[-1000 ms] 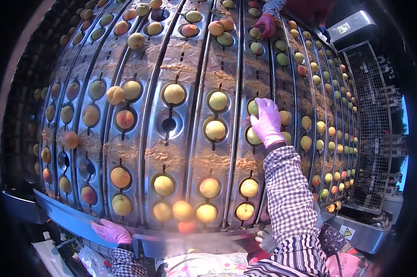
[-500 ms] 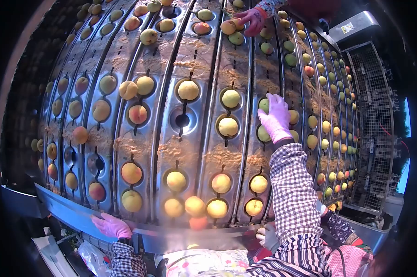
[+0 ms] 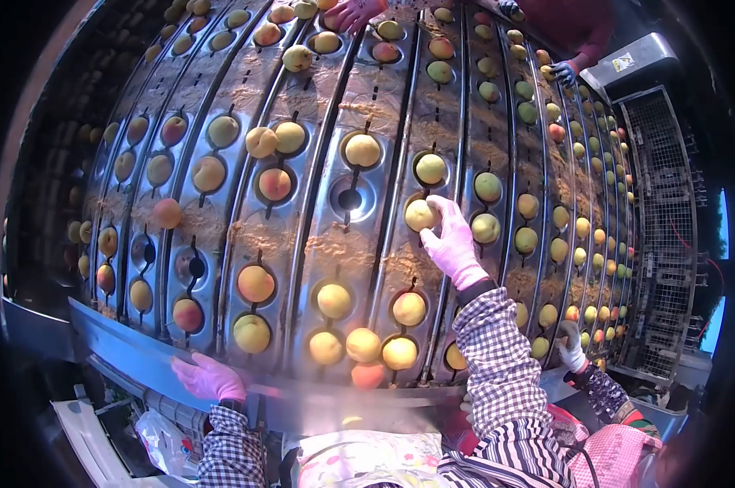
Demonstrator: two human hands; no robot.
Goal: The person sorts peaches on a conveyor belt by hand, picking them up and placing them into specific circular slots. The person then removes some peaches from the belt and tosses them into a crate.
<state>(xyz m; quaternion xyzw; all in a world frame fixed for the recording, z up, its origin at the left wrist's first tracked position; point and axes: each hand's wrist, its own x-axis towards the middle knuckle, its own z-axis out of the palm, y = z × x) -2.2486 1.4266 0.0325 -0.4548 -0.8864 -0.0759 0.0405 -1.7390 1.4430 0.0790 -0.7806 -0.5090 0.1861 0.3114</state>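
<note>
The right hand [image 3: 451,246] pinches a yellow peach [image 3: 418,215], likely light, easily bruised, best held round its sides; the left hand [image 3: 209,379] is spread

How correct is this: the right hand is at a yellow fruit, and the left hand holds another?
The left hand holds nothing; the head view shows it open at the metal rail. The right hand is at a yellow fruit.

Right hand [image 3: 453,247] outstretched, thumb and fingers curved; left hand [image 3: 210,378] low, fingers apparently loose.
</note>
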